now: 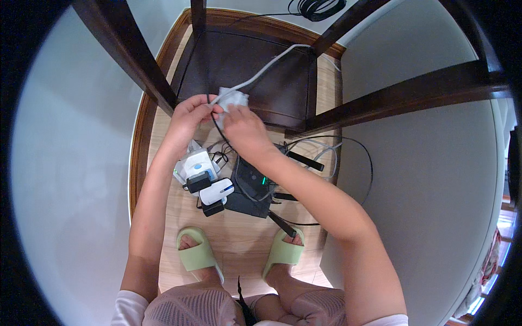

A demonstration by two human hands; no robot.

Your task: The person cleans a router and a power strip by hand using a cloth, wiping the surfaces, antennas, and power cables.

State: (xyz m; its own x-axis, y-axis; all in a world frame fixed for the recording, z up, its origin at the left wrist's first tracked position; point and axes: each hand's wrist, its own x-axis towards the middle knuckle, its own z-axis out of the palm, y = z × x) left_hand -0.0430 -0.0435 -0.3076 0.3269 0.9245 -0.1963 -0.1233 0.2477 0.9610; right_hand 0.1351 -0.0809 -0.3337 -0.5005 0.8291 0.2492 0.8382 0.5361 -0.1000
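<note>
My left hand [191,115] is closed, its fingertips pinching a light grey cable [260,73] close to the cable's near end. A thin black cord [216,125] passes by the same fingertips. Bunched under the fingers of my right hand [246,130] is a white cloth or tissue [232,96], pressed close to the grey cable. Both hands are held together above the floor, in front of the dark wooden shelf. Below them lie a black router [251,176] with a green light, and a white power strip [198,163] with a black plug adapter [198,182].
A dark wooden frame [380,103] with a low shelf [250,54] stands ahead. White mouse-shaped device [216,191] rests by the adapters. Router antennas [305,161] point rightward and looped cables [371,168] trail there. A coiled black cable [321,8] hangs at the back. Grey panel [418,179] bounds the right.
</note>
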